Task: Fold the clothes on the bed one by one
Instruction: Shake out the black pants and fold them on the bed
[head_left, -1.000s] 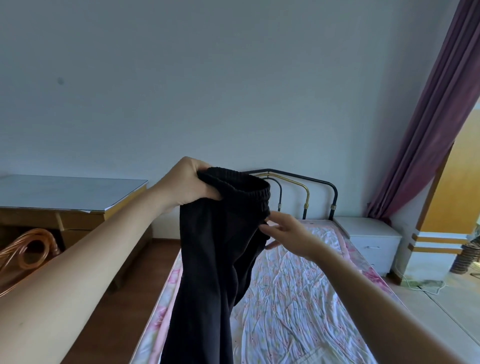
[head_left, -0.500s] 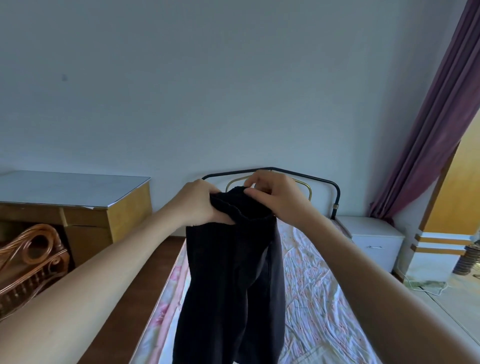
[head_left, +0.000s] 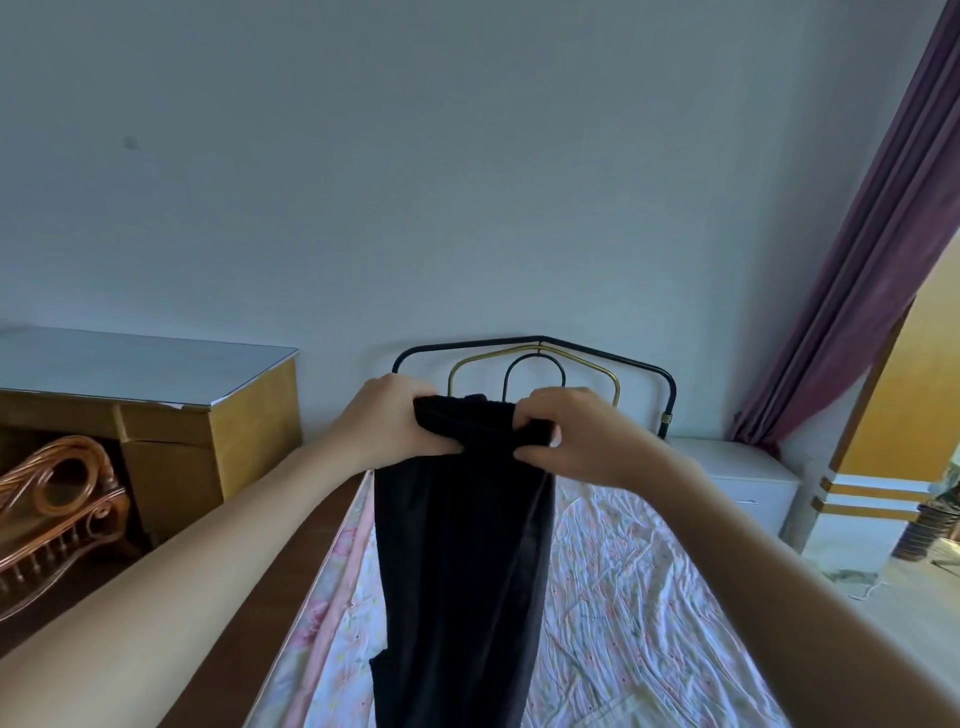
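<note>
You've got the black trousers (head_left: 460, 561) up in the air over the bed (head_left: 623, 597), held by the waistband w/ both hands. Your left hand (head_left: 387, 421) has its fingers (head_left: 415, 391) curled over the top left end of the waistband, thumb under, clenched on the fabric. Your right hand (head_left: 576, 434) grips the right end the same way, fingers (head_left: 540, 410) wrapped over the bunched band, thumb pressing in from below. Hands sit near each other, so the band is gathered, not stretched flat.

The trousers hang straight down from your grip, legs together, approx over the left part of the bed, running out of the bottom of the view. Can't tell if the hems touch the sheet.

The bed has a rumpled floral sheet, pink edge along the left side. Metal headboard (head_left: 644, 371), black outer rail w/ a gold inner one, stands at the far end against the wall, just behind your hands. Far right of it: a white nightstand (head_left: 737, 475), then a purple curtain (head_left: 872, 234). Left side: a wooden desk w/ a glossy tabletop (head_left: 130, 364), and a carved wooden chair (head_left: 57, 499) in front of it.
</note>
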